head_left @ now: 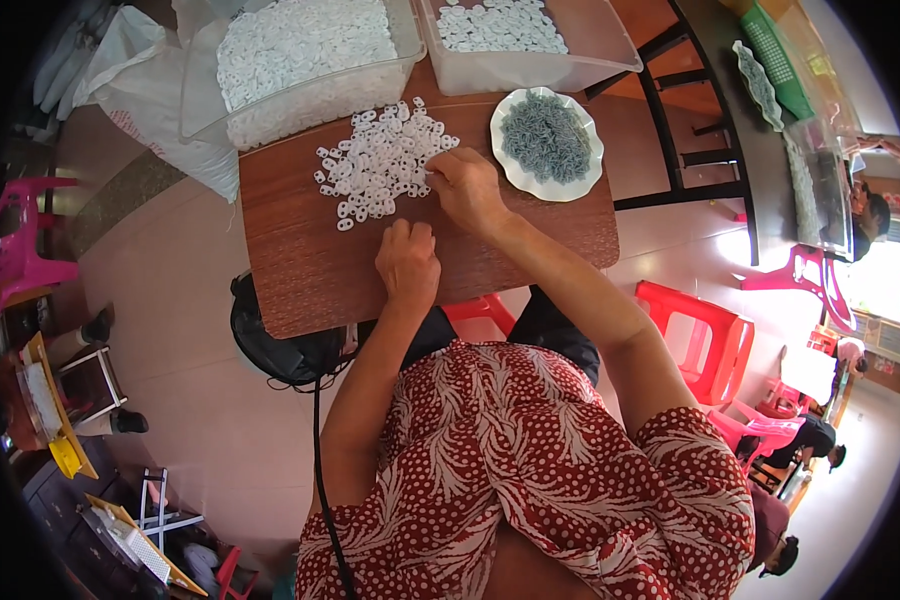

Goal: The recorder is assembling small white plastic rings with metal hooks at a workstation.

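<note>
A loose pile of small white oval pieces with two holes each (pixel 380 160) lies on the brown wooden table (pixel 320 290). At the pile's right edge, my right hand (pixel 468 192) is closed in a pinch; what sits between the fingertips is too small to make out. Just below the pile is my left hand (pixel 408 264), its fingers curled together over the tabletop, hiding whatever they hold. To the right of my right hand stands a white scalloped plate (pixel 505 170), heaped with thin grey screw-like pieces (pixel 545 140).
Two clear plastic bins, left (pixel 320 120) and right (pixel 530 72), hold more white pieces at the far edge. A white sack (pixel 135 80) slumps at far left. Right of the table are a black metal frame (pixel 675 130) and red stools (pixel 695 340). Other people sit further right.
</note>
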Demonstrator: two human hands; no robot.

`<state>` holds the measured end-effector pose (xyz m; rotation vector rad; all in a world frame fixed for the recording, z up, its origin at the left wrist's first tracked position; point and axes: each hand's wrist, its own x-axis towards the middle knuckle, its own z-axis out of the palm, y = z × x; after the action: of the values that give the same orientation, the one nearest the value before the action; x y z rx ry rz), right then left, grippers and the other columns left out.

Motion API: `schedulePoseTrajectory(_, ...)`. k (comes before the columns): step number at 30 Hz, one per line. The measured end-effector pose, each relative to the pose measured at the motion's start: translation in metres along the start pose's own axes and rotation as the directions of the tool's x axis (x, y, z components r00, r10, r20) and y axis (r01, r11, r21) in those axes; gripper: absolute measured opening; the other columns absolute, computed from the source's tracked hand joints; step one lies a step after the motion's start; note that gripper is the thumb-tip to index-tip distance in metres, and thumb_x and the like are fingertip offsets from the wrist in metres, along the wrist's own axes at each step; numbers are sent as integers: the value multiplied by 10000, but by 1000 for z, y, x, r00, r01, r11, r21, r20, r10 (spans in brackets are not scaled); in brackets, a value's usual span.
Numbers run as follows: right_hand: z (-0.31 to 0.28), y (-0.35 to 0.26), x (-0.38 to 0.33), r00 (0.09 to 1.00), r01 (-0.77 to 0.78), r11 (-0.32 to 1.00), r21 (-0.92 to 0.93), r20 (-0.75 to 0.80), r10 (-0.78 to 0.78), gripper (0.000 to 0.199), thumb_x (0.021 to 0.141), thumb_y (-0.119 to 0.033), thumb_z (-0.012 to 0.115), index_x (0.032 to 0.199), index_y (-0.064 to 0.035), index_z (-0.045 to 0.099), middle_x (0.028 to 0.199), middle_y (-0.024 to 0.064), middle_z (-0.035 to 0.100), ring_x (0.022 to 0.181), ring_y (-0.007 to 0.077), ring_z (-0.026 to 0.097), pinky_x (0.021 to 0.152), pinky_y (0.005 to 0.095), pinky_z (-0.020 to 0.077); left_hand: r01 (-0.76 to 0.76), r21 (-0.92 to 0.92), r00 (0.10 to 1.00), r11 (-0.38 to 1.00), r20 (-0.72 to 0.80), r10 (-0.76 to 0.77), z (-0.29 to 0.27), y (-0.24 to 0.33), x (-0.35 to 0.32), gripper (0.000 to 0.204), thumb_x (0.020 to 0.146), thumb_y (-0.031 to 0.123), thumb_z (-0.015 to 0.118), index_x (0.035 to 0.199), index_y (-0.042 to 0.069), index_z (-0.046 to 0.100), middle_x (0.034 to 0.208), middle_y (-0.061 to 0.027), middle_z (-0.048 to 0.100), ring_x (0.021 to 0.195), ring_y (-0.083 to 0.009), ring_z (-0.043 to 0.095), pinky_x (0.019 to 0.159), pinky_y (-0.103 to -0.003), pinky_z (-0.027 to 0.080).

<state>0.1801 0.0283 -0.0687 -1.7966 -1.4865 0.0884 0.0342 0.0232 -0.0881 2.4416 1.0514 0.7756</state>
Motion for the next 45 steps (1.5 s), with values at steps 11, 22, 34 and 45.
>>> schedulePoseTrajectory(11, 41, -4, 16, 992, 81, 938, -336, 115, -44, 82, 642, -36, 600, 710, -3, 566, 761, 185, 580, 749, 345, 569, 631, 420, 492, 239, -391, 957, 889, -59, -284, -39, -3, -16, 128, 676, 14, 683, 742, 58, 583, 709, -71, 535, 677, -256, 552, 593, -346, 450)
schedulePoseTrajectory(22, -15, -37, 3, 827, -561, 663, 495, 368, 426, 159, 736, -119, 669, 844, -12, 625, 712, 80, 640, 589, 166, 574, 523, 279, 460, 453, -803, 817, 388, 200, -540, -60, -1, -13, 31, 785, 15, 647, 805, 6, 626, 699, 14, 570, 585, -57, 486, 530, -185, 397)
schedulePoseTrajectory(34, -84, -77, -44, 620, -753, 55, 656, 679, 393, 142, 867, -106, 579, 943, 2, 632, 796, 38, 631, 665, 75, 565, 516, 181, 429, 476, -875, 782, 84, 378, -496, -94, 51, -2, 63, 802, 59, 662, 814, 13, 621, 691, 12, 578, 542, -43, 481, 489, -159, 361)
schedulePoseTrajectory(45, -102, -92, -61, 681, -714, 204, 670, 596, 425, 137, 883, -103, 548, 919, -10, 642, 748, 21, 607, 643, 62, 538, 516, 184, 414, 492, -871, 775, 13, 431, -462, -100, 65, -15, 74, 826, 71, 644, 847, 9, 609, 713, -22, 607, 537, -60, 514, 479, -162, 392)
